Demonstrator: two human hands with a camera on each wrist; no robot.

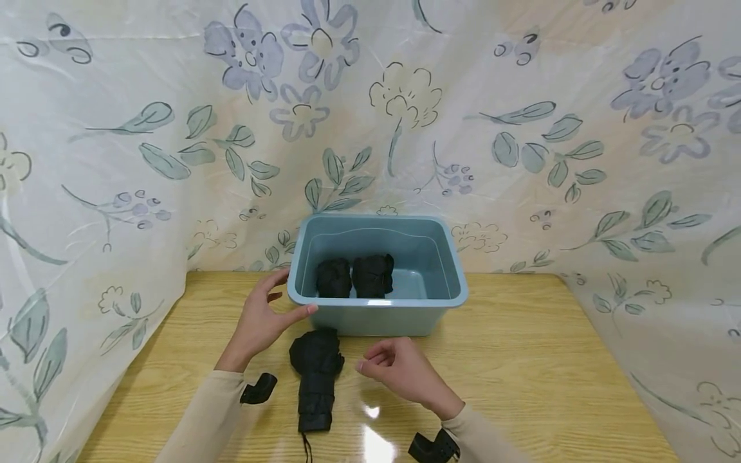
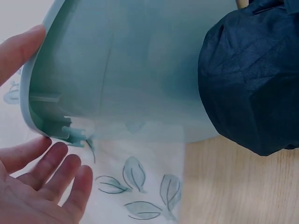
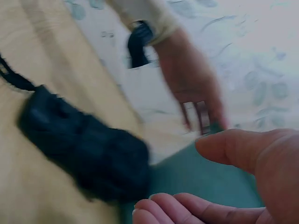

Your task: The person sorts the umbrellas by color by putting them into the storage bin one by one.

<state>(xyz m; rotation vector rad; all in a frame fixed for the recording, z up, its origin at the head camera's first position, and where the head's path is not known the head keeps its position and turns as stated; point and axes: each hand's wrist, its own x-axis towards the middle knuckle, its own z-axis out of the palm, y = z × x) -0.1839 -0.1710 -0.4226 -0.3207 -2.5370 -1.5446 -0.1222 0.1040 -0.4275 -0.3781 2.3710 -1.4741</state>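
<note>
A black folded umbrella (image 1: 316,379) lies on the table in front of a blue-grey plastic bin (image 1: 376,321), its bulky end against the bin's front and its cord toward me. My left hand (image 1: 260,321) is at the bin's front left corner. In the left wrist view, its thumb touches the rim and the fingers spread loosely by the corner. My right hand (image 1: 405,373) hovers right of the umbrella, fingers loosely bent, thumb apart from them, holding nothing. Inside the bin sit two dark bundles, one at the left (image 1: 334,278) and one beside it (image 1: 372,276); their lower parts are hidden.
The wooden table (image 1: 521,360) extends on both sides of the bin. A floral sheet (image 1: 405,116) hangs behind it and along both sides. Each wrist carries a small black camera, one on the left (image 1: 259,389) and one on the right (image 1: 433,446).
</note>
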